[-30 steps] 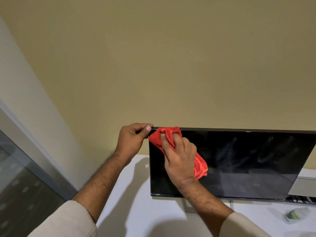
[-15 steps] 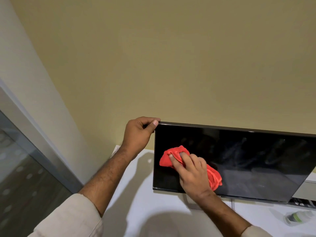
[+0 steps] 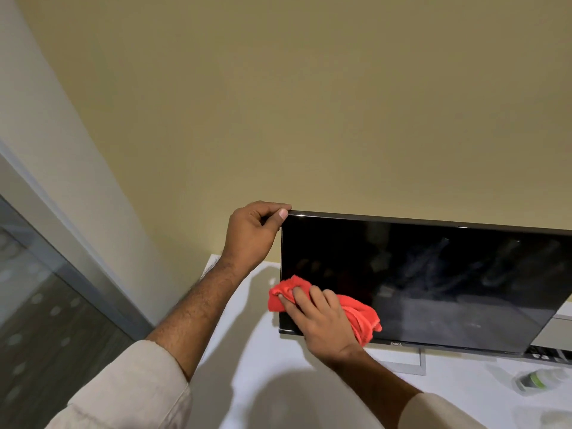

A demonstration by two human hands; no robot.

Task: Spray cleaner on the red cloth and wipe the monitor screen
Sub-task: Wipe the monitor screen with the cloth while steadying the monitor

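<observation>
A black monitor stands on a white desk, its dark screen streaked towards the right. My left hand grips the monitor's top left corner, thumb on the front edge. My right hand presses a bunched red cloth against the screen's lower left corner, fingers spread flat over it. Part of the cloth pokes out past the screen's left edge. A small spray bottle with a green band lies on the desk at the lower right.
The white desk runs under the monitor, whose silver stand sits behind my right wrist. A yellow wall rises behind. A glass partition stands to the left. A grey device sits at the far right behind the monitor.
My right hand has wiped the red cloth down the screen's left side, from the top corner to the bottom corner. My left hand kept its hold on the top corner.
</observation>
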